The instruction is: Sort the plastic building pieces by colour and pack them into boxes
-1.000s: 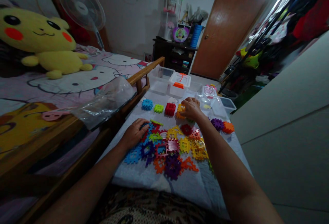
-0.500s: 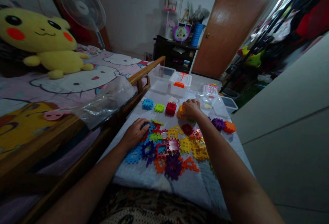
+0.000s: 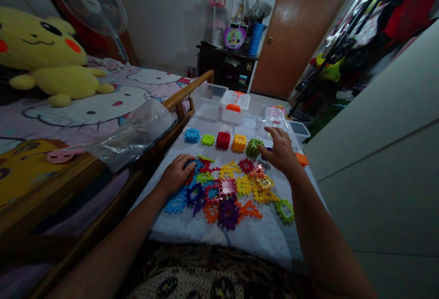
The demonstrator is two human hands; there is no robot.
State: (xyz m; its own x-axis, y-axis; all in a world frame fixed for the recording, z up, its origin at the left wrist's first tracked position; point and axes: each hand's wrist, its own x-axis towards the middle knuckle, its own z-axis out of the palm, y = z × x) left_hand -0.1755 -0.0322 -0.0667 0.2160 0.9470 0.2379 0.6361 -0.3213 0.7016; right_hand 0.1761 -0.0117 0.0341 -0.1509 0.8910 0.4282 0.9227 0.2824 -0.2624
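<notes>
A: Where do we locate the green stack point(image 3: 253, 148)?
B: Beside the thumb of our right hand point(image 3: 280, 152), next to the yellow stack point(image 3: 239, 143); grip released.
A: Our left hand point(image 3: 177, 171)?
B: On the pile point(image 3: 228, 187); we cannot tell its grip.

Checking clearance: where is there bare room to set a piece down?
The widest bare cloth runs along the near edge, bordered by the front purple piece and lone green piece. A thin strip lies between the red block and the loose pile. Crowded: the pile and the back, around the clear boxes.
</notes>
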